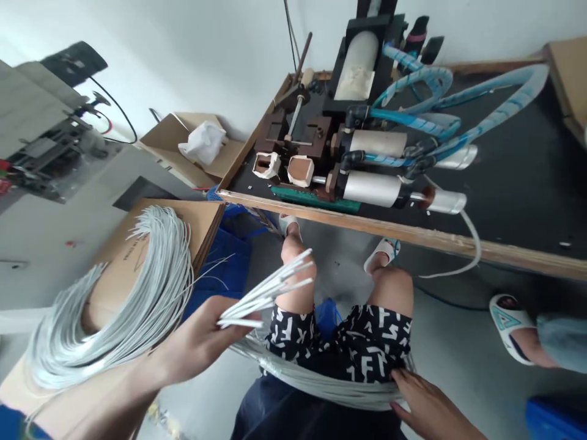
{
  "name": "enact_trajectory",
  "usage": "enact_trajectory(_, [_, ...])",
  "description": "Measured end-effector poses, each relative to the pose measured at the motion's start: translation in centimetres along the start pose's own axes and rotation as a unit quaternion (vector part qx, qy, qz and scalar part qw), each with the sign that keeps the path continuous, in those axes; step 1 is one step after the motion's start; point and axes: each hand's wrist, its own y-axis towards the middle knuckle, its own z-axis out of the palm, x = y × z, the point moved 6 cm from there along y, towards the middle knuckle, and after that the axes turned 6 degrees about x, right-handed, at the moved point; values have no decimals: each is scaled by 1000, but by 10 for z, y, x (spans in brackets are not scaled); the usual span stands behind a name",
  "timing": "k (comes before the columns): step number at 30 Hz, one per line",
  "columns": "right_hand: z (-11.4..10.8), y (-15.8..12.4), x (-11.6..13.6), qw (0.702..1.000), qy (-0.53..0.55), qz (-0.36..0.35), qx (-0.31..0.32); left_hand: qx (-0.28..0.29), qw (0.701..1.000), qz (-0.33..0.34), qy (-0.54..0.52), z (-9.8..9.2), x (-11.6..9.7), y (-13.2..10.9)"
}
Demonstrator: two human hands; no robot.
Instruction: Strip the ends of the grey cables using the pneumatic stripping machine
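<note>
My left hand (211,339) is closed round several white cable ends (268,290), which fan out up and to the right from the grip. Across my lap lies a bundle of grey-white cables (330,391), sagging in a shallow curve over patterned shorts. At its right end my right hand (424,400) grips the bundle, thumb below and fingers above, with some fingertips hidden. Whether the ends in my left hand belong to this lap bundle is partly hidden behind the wrist. To the left, a thick coil of similar cables (160,293) rests on cardboard (202,223).
In front stands a black-topped bench with a wooden edge (413,235). On it is a pneumatic press with silver cylinders (373,188) and blue hoses (495,91). An open carton (169,143) sits behind the coil. Another person's sandalled foot (516,327) is at right.
</note>
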Motion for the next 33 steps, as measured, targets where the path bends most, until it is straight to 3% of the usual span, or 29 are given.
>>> enact_trajectory(2, [-26, -1, 8, 999, 7, -5, -43, 42, 999, 13, 19, 15, -11, 26])
enact_trajectory(4, [-54, 0, 23, 994, 49, -37, -87, 37, 999, 21, 19, 21, -18, 45])
enact_trajectory(6, [-86, 2, 47, 965, 178, -122, -152, 31, 999, 41, 13, 25, -25, 59])
enact_trajectory(8, [-117, 5, 74, 905, 294, -211, -225, 39, 997, 70, -6, 31, -31, 70])
enact_trajectory(10, [-142, 10, 99, 812, 432, -277, -277, 57, 992, 94, -55, 38, -33, 78])
enact_trajectory(12, [-161, 17, 124, 718, 541, -328, -291, 88, 983, 107, -124, 45, -31, 83])
enact_trajectory(14, [-178, 23, 151, 667, 578, -374, -284, 105, 973, 111, -174, 49, -24, 84])
enact_trajectory(19, [-213, 24, 192, 618, 584, -437, -292, 8, 969, 109, -221, 38, -7, 70])
enact_trajectory(22, [-216, 26, 199, 592, 611, -439, -289, -5, 962, 138, -235, 30, -3, 63])
enact_trajectory(25, [-206, 32, 205, 591, 620, -430, -284, 64, 963, 142, -221, 28, 5, 63])
enact_trajectory(28, [-191, 42, 205, 595, 629, -413, -283, 138, 967, 101, -189, 31, 19, 67])
enact_trajectory(31, [-182, 51, 191, 606, 621, -379, -321, 76, 988, 55, -125, 25, 35, 77])
enact_trajectory(33, [-181, 53, 178, 641, 594, -362, -324, 35, 995, 48, -84, 23, 40, 85])
